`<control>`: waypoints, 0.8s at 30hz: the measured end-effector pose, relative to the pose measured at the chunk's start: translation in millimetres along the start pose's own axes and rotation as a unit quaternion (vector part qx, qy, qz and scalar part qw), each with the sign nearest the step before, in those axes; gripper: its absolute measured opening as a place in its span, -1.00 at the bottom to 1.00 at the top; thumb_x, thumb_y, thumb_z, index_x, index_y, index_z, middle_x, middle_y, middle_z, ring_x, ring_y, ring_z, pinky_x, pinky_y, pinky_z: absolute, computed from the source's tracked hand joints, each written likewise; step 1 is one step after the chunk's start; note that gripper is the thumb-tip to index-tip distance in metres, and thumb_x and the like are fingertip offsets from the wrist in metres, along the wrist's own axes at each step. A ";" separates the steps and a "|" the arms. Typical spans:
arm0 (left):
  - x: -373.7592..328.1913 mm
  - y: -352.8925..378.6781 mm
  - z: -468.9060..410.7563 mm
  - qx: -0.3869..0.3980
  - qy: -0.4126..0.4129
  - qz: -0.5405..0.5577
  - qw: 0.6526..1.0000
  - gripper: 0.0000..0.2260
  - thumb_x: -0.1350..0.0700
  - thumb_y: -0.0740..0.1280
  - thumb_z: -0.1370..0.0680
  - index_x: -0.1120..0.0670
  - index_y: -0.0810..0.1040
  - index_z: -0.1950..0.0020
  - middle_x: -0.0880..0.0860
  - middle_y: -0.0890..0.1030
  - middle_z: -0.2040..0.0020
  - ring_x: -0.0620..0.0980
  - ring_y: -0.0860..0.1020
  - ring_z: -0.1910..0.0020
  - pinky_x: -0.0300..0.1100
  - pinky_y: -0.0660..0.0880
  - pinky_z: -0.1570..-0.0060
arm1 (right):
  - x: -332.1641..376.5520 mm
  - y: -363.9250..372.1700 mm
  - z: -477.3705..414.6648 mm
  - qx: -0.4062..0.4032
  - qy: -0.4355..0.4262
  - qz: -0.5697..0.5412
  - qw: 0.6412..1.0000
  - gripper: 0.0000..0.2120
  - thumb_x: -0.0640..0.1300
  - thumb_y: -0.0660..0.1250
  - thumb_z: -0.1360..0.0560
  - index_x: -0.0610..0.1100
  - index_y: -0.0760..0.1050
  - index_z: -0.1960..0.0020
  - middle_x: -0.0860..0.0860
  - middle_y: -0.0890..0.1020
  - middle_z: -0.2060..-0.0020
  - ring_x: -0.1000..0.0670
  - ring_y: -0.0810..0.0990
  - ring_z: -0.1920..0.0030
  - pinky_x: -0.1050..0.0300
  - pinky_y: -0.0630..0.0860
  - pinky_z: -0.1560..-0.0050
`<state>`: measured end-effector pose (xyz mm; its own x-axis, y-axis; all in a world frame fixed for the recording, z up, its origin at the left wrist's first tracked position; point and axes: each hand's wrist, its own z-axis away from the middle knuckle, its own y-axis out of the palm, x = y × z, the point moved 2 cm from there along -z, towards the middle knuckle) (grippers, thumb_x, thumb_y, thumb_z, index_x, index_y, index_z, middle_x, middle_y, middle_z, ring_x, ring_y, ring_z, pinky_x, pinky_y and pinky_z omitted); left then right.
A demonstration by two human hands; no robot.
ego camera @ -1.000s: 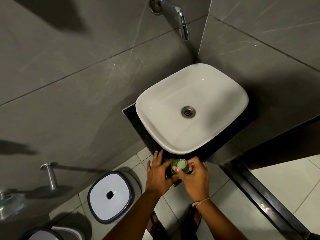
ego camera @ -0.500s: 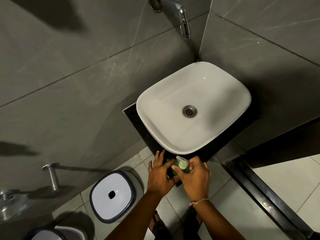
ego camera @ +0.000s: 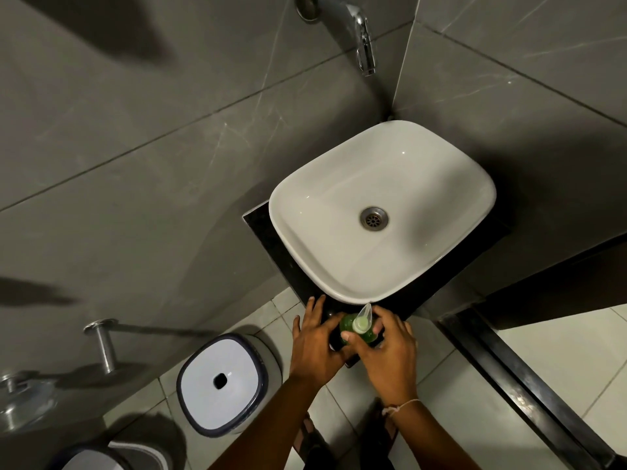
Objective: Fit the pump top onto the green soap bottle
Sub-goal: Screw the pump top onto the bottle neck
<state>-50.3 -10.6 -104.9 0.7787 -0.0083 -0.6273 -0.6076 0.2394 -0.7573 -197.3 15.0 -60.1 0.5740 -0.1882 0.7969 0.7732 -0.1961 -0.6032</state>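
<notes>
The green soap bottle [ego camera: 346, 324] stands on the near corner of the black counter, seen from above. A clear pump top [ego camera: 362, 319] sits on its neck, spout pointing toward the basin. My left hand [ego camera: 314, 344] rests against the bottle's left side, fingers spread on the counter. My right hand [ego camera: 386, 351] wraps the bottle from the right, thumb and fingers around its shoulder just under the pump. Most of the bottle's body is hidden by the hands.
A white basin [ego camera: 383, 212] sits on the black counter [ego camera: 268, 239] in the wall corner, with a chrome tap [ego camera: 363, 39] above. A white-lidded bin [ego camera: 222, 383] stands on the tiled floor at left. A chrome wall peg [ego camera: 101, 344] juts out farther left.
The pump spout has turned from pointing up-left to pointing toward the basin. My right fingers have shifted lower, off the pump head and onto the bottle's shoulder.
</notes>
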 end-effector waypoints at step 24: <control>-2.4 -2.3 0.0 0.014 -0.001 -0.012 1.000 -0.46 -0.20 0.43 -0.40 -0.20 0.42 -0.36 0.00 0.06 -0.61 0.02 -0.10 -0.58 0.22 -0.04 -0.51 | 2.4 2.9 -1.1 -0.030 0.014 0.005 0.999 -0.61 0.07 0.61 -0.22 0.04 0.43 0.17 0.19 0.44 0.33 -0.02 0.50 0.16 -0.22 0.55 0.08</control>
<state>-50.7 -11.1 -101.7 0.7929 -0.0130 -0.6092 -0.5846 0.2660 -0.7665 -194.1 12.9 -60.0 0.5736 -0.2168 0.7899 0.7493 -0.2508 -0.6129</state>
